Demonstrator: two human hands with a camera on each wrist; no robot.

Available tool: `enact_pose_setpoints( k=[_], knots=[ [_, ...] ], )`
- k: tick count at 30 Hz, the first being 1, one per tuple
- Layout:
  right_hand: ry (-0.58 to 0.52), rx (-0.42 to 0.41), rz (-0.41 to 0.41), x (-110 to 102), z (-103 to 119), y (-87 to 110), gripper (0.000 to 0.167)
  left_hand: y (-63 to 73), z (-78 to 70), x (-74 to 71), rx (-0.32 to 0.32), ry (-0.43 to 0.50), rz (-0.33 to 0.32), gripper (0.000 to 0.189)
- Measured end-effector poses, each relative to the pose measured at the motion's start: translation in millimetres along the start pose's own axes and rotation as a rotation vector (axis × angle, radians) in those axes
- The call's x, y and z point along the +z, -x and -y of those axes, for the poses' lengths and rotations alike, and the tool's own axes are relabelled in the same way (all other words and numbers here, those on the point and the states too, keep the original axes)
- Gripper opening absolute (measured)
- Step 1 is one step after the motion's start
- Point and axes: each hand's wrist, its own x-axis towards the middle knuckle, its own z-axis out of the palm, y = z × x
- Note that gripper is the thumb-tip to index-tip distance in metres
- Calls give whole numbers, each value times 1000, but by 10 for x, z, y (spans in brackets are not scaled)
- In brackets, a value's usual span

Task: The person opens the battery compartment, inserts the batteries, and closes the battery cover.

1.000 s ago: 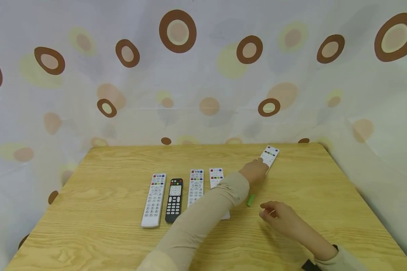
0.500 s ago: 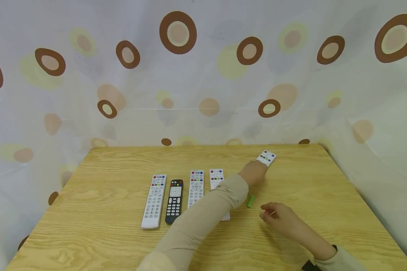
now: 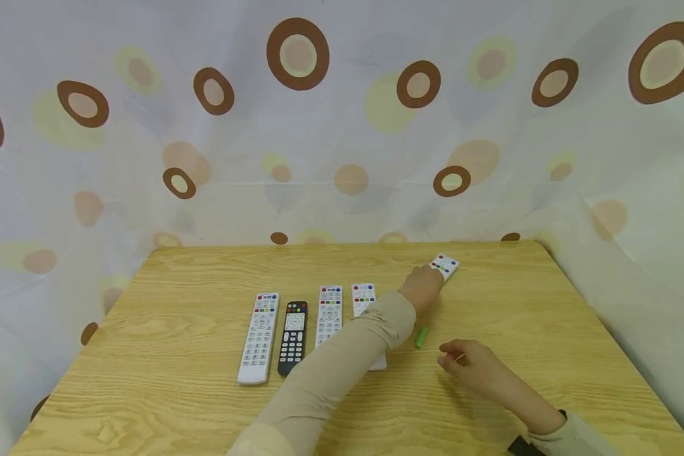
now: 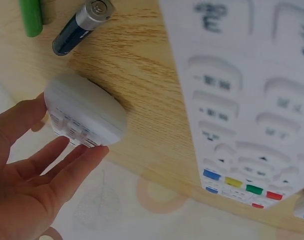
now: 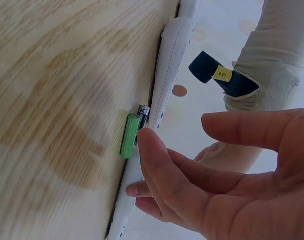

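Note:
My left hand [image 3: 424, 285] reaches to the far right of the table and grips a white remote control [image 3: 446, 265]. In the left wrist view, thumb and fingertips of the left hand [image 4: 47, 167] hold the sides of that remote [image 4: 87, 110] close over the wood. My right hand [image 3: 479, 373] hovers near the front right with loosely curled fingers and nothing in them. Near it lies a green battery [image 3: 421, 337]. A dark blue and silver battery [image 4: 83, 27] lies beside the green one [image 4: 31, 17]; the left sleeve hides it in the head view.
Left of the arm lie a white remote [image 3: 259, 339] and a black remote [image 3: 292, 339]. Two more white remotes, one [image 3: 330, 310] beside the other [image 3: 364, 294], are partly covered by the left sleeve. A patterned cloth [image 3: 342, 126] hangs behind the wooden table [image 3: 165, 304].
My left hand has drawn the far white remote a little leftward and toward me, still gripping it. The right hand and the other remotes stay in place.

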Motion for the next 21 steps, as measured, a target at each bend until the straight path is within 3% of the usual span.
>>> enact_pose_setpoints(
  k=[10, 15, 21],
  knots=[
    [-28, 7, 25, -9, -24, 3, 35, 14, 23, -22, -8, -42, 26, 24],
    [-27, -7, 28, -9, -25, 1, 35, 31, 43, -40, -9, -8, 37, 25],
    [-24, -21, 40, -12, -32, -7, 36, 22, 60, -17, -54, 19, 41, 23]
  ],
)
